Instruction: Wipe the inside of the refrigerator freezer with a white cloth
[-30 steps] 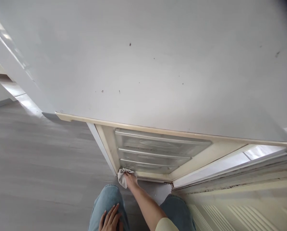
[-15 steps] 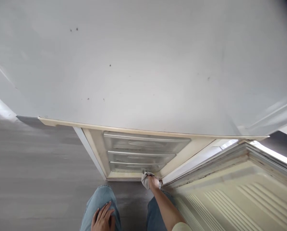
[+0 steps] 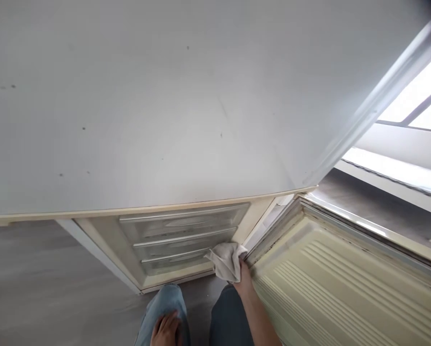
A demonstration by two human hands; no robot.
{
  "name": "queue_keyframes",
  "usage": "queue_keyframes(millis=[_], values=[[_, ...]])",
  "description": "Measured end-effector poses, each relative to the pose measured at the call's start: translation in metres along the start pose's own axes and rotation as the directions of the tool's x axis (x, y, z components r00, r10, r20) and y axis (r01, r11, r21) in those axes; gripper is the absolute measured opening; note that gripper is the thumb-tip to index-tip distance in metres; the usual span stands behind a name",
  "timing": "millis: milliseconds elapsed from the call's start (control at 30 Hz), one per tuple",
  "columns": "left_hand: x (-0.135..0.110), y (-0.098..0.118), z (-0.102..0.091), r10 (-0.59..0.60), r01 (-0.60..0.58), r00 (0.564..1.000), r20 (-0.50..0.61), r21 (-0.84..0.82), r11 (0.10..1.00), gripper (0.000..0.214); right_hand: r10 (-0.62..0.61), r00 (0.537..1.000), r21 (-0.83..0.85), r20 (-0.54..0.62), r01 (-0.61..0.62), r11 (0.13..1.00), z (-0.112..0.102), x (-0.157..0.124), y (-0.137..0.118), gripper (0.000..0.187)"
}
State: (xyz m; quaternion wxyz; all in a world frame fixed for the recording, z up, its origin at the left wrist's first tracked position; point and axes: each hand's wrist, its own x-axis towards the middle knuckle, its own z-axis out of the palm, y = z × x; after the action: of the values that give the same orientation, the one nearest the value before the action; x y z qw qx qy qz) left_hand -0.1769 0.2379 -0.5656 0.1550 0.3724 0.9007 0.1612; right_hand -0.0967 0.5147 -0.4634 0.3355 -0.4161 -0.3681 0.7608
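Observation:
My right hand (image 3: 243,278) grips a crumpled pale cloth (image 3: 225,259) and presses it against the lower right corner of a freezer compartment's cream frame (image 3: 165,278), beside the hinge of the open door. Clear freezer drawers (image 3: 175,238) sit stacked inside the frame, just left of the cloth. My left hand (image 3: 168,330) rests flat on my left knee, which is in blue jeans, at the bottom edge of the view.
The closed grey upper fridge door (image 3: 165,105) fills the top of the view. The open lower door's ribbed cream inner panel (image 3: 338,288) spreads to the right. Grey wood-look floor (image 3: 38,288) lies to the left. A bright window (image 3: 421,101) shows at upper right.
My right hand has slid the cloth along the frame's bottom edge from the left corner to the right corner by the hinge. The view has swung to the right.

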Motion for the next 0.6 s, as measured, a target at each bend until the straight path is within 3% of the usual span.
queue_keyframes(millis=[67,133,167,200,233,267,300,367,467,600], values=[[0.007,0.011,0.004,0.072,-0.071,0.995,0.069,-0.015,0.997,0.035,-0.141,0.985,0.004,-0.103,0.142,0.99,0.008,-0.017,-0.029,0.038],[0.015,0.021,0.007,0.123,-0.118,0.977,0.172,-0.036,0.992,0.035,-0.334,0.916,-0.024,-0.222,0.338,0.941,0.024,-0.032,-0.062,0.04],[0.018,0.026,0.008,0.142,-0.134,0.962,0.232,-0.051,0.99,0.036,-0.551,0.779,-0.198,-0.299,0.514,0.835,0.034,-0.037,-0.081,0.038],[0.022,0.033,0.009,0.162,-0.148,0.943,0.29,-0.069,0.987,0.037,-0.75,0.559,-0.399,-0.355,0.635,0.662,0.045,-0.04,-0.1,0.036],[0.025,0.039,0.01,0.184,-0.163,0.924,0.334,-0.088,0.983,0.038,-0.888,0.309,-0.564,-0.34,0.688,0.456,0.056,-0.039,-0.119,0.034],[0.027,0.046,0.011,0.207,-0.181,0.909,0.363,-0.105,0.978,0.038,-0.963,0.132,-0.679,-0.235,0.686,0.26,0.067,-0.036,-0.137,0.034],[0.029,0.053,0.012,0.234,-0.202,0.898,0.372,-0.122,0.972,0.038,-0.994,0.059,-0.757,-0.094,0.645,0.11,0.078,-0.03,-0.154,0.032],[0.032,0.064,0.016,0.284,-0.238,0.879,0.384,-0.164,0.957,0.037,-0.991,0.078,-0.853,0.112,0.519,-0.055,0.095,-0.016,-0.181,0.027],[0.034,0.073,0.022,0.339,-0.259,0.843,0.417,-0.239,0.936,0.036,-0.984,0.143,-0.929,0.109,0.368,-0.049,0.107,-0.002,-0.196,0.026],[0.035,0.074,0.029,0.378,-0.263,0.844,0.38,-0.32,0.91,0.037,-0.956,0.267,-0.969,0.124,0.241,-0.059,0.102,-0.002,-0.18,0.03]])
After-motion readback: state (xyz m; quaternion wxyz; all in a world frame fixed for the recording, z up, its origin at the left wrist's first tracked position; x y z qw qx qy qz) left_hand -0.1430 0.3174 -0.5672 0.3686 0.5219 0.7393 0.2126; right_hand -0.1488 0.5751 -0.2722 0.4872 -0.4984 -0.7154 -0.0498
